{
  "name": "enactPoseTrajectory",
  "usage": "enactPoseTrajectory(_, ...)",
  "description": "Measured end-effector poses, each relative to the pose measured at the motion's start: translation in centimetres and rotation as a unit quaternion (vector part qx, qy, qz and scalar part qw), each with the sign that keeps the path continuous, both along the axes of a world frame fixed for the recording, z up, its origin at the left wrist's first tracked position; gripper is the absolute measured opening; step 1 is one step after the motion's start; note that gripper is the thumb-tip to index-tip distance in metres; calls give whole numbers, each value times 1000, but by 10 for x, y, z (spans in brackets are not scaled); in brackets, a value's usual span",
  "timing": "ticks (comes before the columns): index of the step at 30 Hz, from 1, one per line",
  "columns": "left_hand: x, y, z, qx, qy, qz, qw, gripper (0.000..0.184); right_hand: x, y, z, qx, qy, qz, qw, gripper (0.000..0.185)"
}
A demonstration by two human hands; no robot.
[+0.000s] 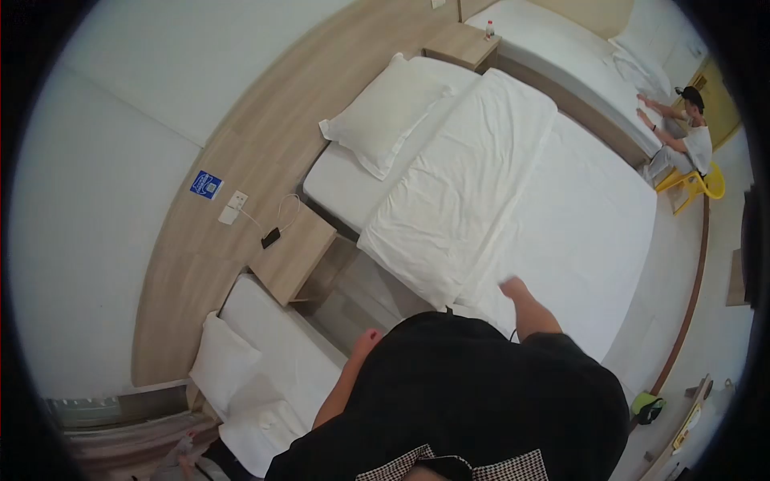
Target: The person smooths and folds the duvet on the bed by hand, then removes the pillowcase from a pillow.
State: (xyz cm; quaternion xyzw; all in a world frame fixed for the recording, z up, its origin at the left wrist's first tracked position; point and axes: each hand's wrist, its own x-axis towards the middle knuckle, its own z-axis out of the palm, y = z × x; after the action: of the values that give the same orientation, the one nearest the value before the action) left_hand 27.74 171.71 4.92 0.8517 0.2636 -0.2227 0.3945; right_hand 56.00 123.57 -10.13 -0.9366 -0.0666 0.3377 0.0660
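Observation:
My left hand (366,345) hangs beside my black shirt (473,385), over the gap between two beds. A small dark red spot shows at its fingers, too small to name. Over the near edge of the middle bed (593,232) is my right hand (511,287), smeared by motion. Its fingers cannot be made out, and neither can any contact with the sheet. A folded white quilt (465,176) lies across that bed, its near corner just left of my right hand. Beyond the quilt, a white pillow (389,116) rests by the headboard.
A wooden nightstand (297,248) carries a black device (271,237) with a white cable. Another bed (281,361) with pillows is at lower left. Across the room, a person (682,136) on a yellow chair (698,186) touches bedding. Another person's hand (188,449) shows at lower left.

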Motion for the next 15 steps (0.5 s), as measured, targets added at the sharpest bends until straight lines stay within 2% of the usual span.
enactPoseTrajectory(1,11,5,20,-13,17,45,999,31,31,47,24,39,19,23,999,46)
enactPoseTrajectory(2,24,13,37,-27,31,89,995,30,54,91,26,93,-22,3,995,42)
enactPoseTrajectory(3,36,22,45,-39,41,132,990,30,79,134,48,115,-12,78,990,40)
enactPoseTrajectory(6,45,82,-16,-210,38,292,932,25,110,242,138,254,-34,26,966,37)
enactPoseTrajectory(7,62,91,-11,-208,70,284,933,24,114,264,156,301,-45,15,952,38)
enactPoseTrajectory(9,95,106,1,-200,140,264,933,22,115,290,183,316,-19,2,949,37)
enactPoseTrajectory(10,104,118,-7,-196,168,239,936,22,113,300,184,323,-6,-6,946,37)
enactPoseTrajectory(12,138,141,-37,-192,220,187,938,24,101,299,151,313,5,-19,950,38)
enactPoseTrajectory(13,154,155,-65,-127,205,110,964,25,90,290,127,314,15,-52,948,40)
enactPoseTrajectory(15,179,181,-120,0,167,-46,985,29,53,255,29,248,51,-110,961,44)
